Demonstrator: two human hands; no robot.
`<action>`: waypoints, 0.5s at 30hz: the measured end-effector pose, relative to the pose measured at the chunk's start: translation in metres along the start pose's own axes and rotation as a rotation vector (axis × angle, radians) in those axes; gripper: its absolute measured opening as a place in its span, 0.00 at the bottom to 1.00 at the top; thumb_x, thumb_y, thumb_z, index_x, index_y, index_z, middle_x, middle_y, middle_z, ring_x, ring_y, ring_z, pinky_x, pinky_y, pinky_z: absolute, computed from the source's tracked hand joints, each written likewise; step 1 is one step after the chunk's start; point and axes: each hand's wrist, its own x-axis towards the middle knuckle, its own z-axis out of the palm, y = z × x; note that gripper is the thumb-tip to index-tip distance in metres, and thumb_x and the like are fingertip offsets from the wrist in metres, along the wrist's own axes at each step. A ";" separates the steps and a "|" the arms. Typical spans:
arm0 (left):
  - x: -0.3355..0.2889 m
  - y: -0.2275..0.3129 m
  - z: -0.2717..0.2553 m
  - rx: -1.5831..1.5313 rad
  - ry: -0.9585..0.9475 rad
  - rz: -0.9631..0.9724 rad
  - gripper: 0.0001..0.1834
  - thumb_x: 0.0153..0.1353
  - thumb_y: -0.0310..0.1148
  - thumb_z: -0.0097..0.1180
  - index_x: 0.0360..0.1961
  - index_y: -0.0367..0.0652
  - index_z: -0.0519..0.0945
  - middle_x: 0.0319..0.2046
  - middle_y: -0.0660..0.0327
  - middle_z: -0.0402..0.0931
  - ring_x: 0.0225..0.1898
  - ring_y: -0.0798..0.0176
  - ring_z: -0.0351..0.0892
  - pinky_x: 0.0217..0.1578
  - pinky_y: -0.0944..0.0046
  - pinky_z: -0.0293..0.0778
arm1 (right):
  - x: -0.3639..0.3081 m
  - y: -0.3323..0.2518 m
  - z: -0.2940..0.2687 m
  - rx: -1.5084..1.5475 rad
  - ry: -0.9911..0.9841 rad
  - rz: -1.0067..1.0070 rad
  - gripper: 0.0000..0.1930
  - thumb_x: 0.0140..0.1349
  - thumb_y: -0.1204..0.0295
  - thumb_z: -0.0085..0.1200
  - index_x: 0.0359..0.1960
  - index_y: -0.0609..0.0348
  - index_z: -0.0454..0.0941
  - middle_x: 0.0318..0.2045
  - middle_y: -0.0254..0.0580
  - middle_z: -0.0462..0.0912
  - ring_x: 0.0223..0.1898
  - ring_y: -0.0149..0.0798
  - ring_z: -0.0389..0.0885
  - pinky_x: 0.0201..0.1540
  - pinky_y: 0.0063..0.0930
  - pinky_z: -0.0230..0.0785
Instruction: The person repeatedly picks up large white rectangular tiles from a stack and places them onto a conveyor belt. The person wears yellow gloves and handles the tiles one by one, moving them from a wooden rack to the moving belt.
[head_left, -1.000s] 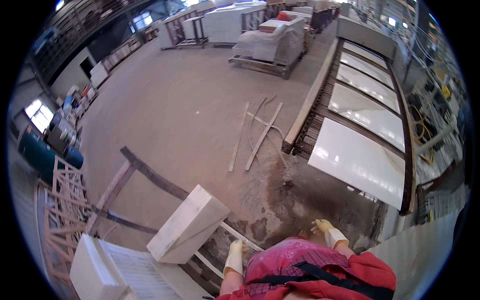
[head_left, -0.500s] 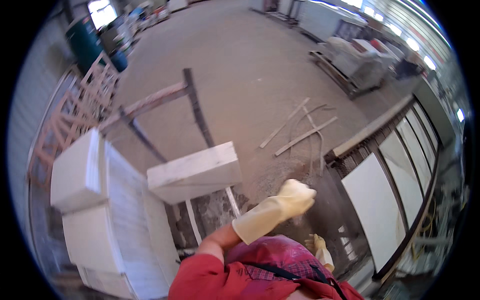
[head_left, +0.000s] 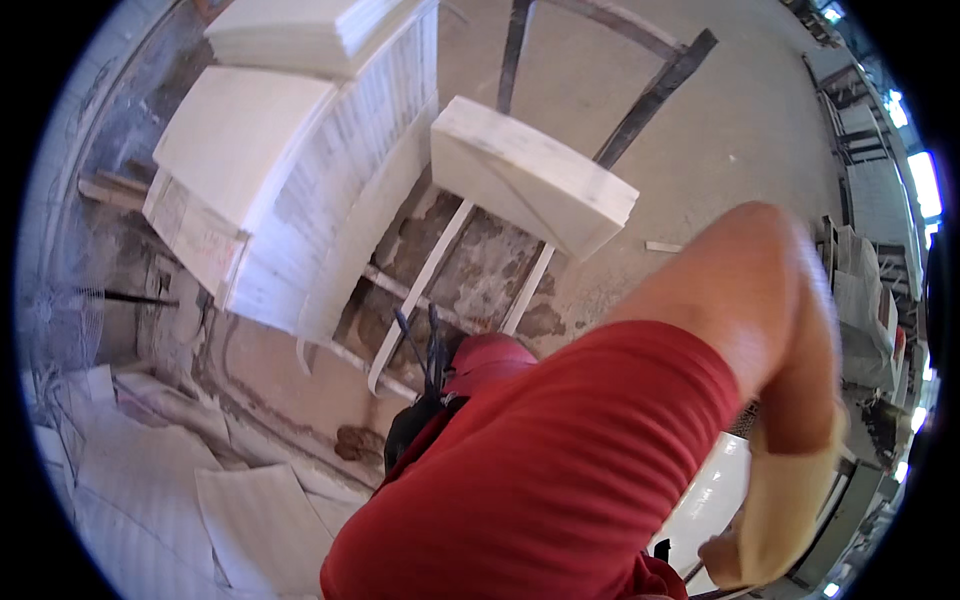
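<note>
My left arm, in a red short sleeve, crosses the lower right with its elbow raised. At its end my left hand [head_left: 780,520], in a long cream rubber glove, hangs near the lower right edge. Its fingers are turned away and blurred, so whether they hold anything does not show. Beside the glove lies a glossy white slab [head_left: 712,488], partly covered by my arm. Whether the hand touches the slab cannot be made out. My right hand is out of the picture.
A tall stack of white slabs [head_left: 290,190] leans at the upper left. A smaller slab bundle [head_left: 535,175] rests on pale rails [head_left: 425,290] beside a dark metal frame [head_left: 655,90]. Loose pale sheets [head_left: 150,480] lie lower left. Wrapped goods [head_left: 865,300] stand far right.
The view has swung left and down, bringing the slab stacks toward the middle. My left hand went from in front of me to the lower right. My right hand has left the view.
</note>
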 end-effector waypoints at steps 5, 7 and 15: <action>-0.060 0.007 -0.031 0.053 0.068 0.029 0.09 0.50 0.39 0.66 0.29 0.46 0.88 0.30 0.59 0.85 0.36 0.59 0.83 0.39 0.51 0.71 | -0.028 -0.008 -0.017 -0.045 0.040 0.015 0.21 0.76 0.55 0.38 0.58 0.52 0.75 0.37 0.49 0.88 0.32 0.39 0.85 0.35 0.34 0.78; -0.091 0.014 -0.037 0.076 0.062 -0.009 0.09 0.51 0.39 0.66 0.29 0.46 0.88 0.30 0.59 0.85 0.36 0.59 0.83 0.39 0.51 0.71 | -0.034 -0.019 -0.021 -0.092 0.039 0.023 0.21 0.76 0.55 0.38 0.58 0.53 0.75 0.37 0.49 0.88 0.32 0.39 0.85 0.35 0.34 0.78; -0.193 0.053 -0.064 0.182 0.082 -0.179 0.09 0.52 0.39 0.65 0.29 0.46 0.87 0.30 0.58 0.85 0.35 0.61 0.83 0.39 0.51 0.71 | -0.053 -0.059 -0.029 -0.231 0.052 0.023 0.21 0.75 0.54 0.39 0.58 0.53 0.75 0.37 0.49 0.88 0.32 0.39 0.85 0.35 0.34 0.78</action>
